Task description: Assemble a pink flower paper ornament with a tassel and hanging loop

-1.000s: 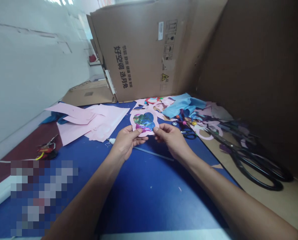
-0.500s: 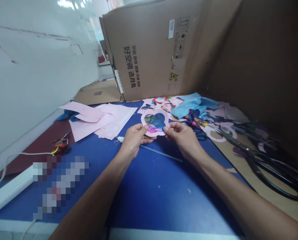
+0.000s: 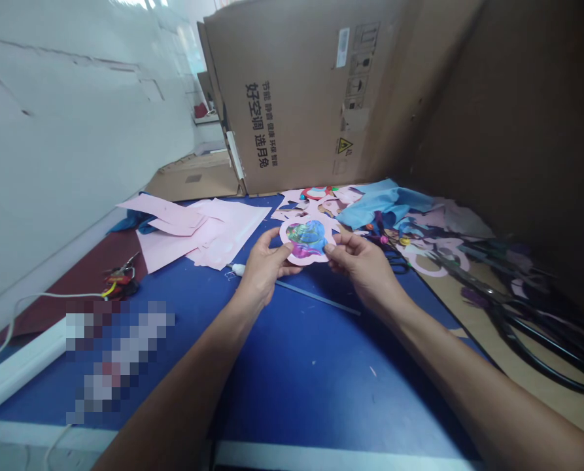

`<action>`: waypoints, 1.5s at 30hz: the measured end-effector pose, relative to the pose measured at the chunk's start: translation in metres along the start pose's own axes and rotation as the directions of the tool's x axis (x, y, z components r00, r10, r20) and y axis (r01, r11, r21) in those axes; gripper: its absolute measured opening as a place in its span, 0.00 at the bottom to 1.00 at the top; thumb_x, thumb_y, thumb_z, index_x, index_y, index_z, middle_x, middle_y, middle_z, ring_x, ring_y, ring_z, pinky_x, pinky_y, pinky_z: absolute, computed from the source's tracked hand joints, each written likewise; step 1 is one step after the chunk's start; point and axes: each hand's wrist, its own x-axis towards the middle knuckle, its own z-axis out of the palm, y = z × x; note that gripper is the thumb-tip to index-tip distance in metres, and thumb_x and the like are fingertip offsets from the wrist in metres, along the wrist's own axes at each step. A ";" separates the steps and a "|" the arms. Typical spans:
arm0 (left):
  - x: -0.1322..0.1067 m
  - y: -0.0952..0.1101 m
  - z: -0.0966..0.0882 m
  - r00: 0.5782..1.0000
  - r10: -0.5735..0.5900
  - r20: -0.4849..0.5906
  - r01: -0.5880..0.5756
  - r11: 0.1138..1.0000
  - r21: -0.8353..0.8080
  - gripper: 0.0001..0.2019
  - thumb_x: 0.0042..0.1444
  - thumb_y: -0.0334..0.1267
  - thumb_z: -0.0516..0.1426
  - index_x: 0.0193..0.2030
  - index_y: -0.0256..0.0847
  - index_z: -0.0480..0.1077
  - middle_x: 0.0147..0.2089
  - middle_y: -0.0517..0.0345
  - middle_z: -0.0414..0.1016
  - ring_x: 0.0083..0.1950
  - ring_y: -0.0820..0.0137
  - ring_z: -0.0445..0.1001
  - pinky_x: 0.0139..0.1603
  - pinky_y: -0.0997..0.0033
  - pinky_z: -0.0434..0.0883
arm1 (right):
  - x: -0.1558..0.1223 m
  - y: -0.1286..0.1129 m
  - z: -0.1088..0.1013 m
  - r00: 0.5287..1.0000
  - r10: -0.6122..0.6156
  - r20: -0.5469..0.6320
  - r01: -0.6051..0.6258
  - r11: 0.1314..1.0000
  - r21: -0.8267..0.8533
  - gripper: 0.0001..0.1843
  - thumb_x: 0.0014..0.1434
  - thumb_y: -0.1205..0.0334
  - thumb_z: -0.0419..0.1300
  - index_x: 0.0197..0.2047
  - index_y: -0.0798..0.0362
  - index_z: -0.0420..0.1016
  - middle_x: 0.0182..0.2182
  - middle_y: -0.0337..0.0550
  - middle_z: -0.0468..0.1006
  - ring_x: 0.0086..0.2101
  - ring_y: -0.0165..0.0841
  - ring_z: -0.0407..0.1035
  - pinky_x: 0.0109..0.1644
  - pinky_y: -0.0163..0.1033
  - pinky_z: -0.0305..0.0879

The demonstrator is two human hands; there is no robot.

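Note:
A small pink cut-out frame with a wavy outline and a shiny blue, green and magenta film centre (image 3: pixel 305 239) is held up above the blue tabletop (image 3: pixel 292 366). My left hand (image 3: pixel 266 265) pinches its lower left edge, thumb on the front and fingers behind. At the lower right edge, my right hand (image 3: pixel 363 265) pinches it the same way. Beneath my hands a thin pale strip (image 3: pixel 318 297) lies on the table, with a white-handled thin tool (image 3: pixel 237 269) beside my left hand. Part of the fingers is hidden behind the cut-out.
Pink sheets (image 3: pixel 218 226) lie at the back left. Blue fabric (image 3: pixel 375 203) and pink scraps pile up at the back right. Large black-handled shears (image 3: pixel 502 307) rest on cardboard at right. A big cardboard box (image 3: pixel 301 98) stands behind; a white bar (image 3: pixel 24 366) lies left.
Both hands still hold the cut-out. It has tilted slightly, so the reflections on its shiny centre look brighter and different. The whole view has shifted a little.

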 end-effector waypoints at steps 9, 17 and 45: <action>0.003 -0.003 -0.002 0.999 0.044 0.023 -0.045 0.998 0.052 0.08 0.56 0.29 0.66 0.42 0.38 0.84 0.41 0.50 0.87 0.37 0.67 0.84 0.38 0.70 0.82 | 0.003 -0.005 -0.002 0.999 -0.028 0.035 0.031 0.995 -0.092 0.29 0.46 0.46 0.80 0.46 0.50 0.78 0.27 0.35 0.79 0.28 0.33 0.73 0.32 0.37 0.71; 0.004 0.004 -0.002 0.999 0.029 -0.033 -0.028 0.999 0.032 0.08 0.58 0.27 0.64 0.43 0.36 0.83 0.43 0.49 0.87 0.39 0.67 0.85 0.39 0.69 0.84 | 0.034 -0.084 -0.093 0.815 -0.538 -0.214 0.184 0.592 -0.785 0.16 0.59 0.56 0.69 0.49 0.52 0.87 0.39 0.49 0.88 0.39 0.44 0.81 0.41 0.44 0.76; 0.004 0.006 -0.002 0.999 -0.018 -0.050 0.019 0.999 0.032 0.09 0.61 0.23 0.61 0.43 0.36 0.83 0.42 0.49 0.87 0.36 0.68 0.85 0.37 0.71 0.82 | 0.081 -0.047 -0.122 0.977 -0.171 0.128 0.114 -0.089 -0.989 0.22 0.63 0.64 0.60 0.58 0.48 0.87 0.51 0.51 0.89 0.49 0.49 0.82 0.45 0.44 0.71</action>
